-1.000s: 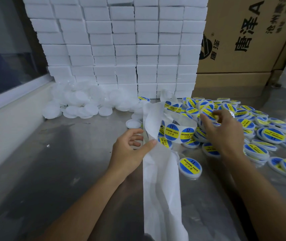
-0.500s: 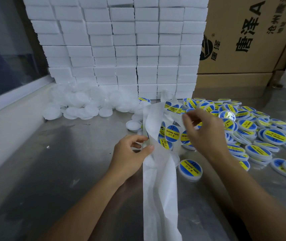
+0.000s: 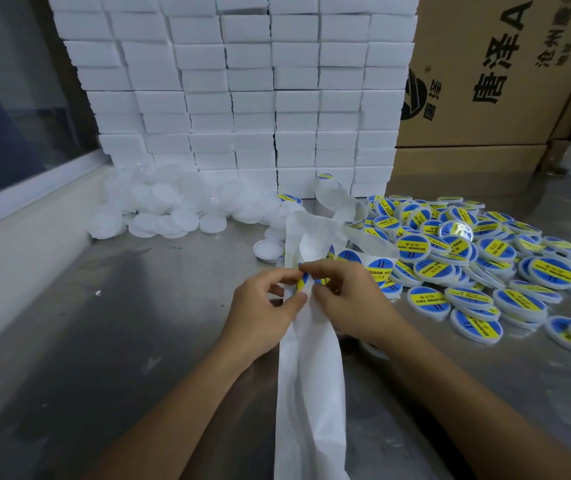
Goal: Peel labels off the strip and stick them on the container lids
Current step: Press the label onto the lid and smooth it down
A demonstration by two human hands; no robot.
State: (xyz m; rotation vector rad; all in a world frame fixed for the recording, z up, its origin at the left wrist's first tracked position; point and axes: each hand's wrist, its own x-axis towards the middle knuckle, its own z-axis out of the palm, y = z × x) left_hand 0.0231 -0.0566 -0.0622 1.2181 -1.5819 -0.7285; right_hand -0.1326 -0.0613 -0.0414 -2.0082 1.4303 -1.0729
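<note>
Head view: your left hand [image 3: 263,306] pinches the white backing strip [image 3: 306,393] taut at the peel point — a sound anchor. Your right hand [image 3: 350,303] pinches the blue-and-yellow label [image 3: 302,280], its edge lifting off the strip. Labelled lids [image 3: 485,268] lie heaped to the right; unlabelled white lids [image 3: 159,209] wait at the back left — one blank lid [image 3: 269,250] sits near the strip.

1. A wall of stacked white blocks [image 3: 253,98] is seen across the upper middle of the frame.
2. A brown cardboard box [image 3: 506,71] printed with black characters is set at the upper right.
3. A window pane [image 3: 10,109] with a pale sill is seen at the left.
4. A scuffed metal tabletop [image 3: 97,348] is spread across the lower frame.
</note>
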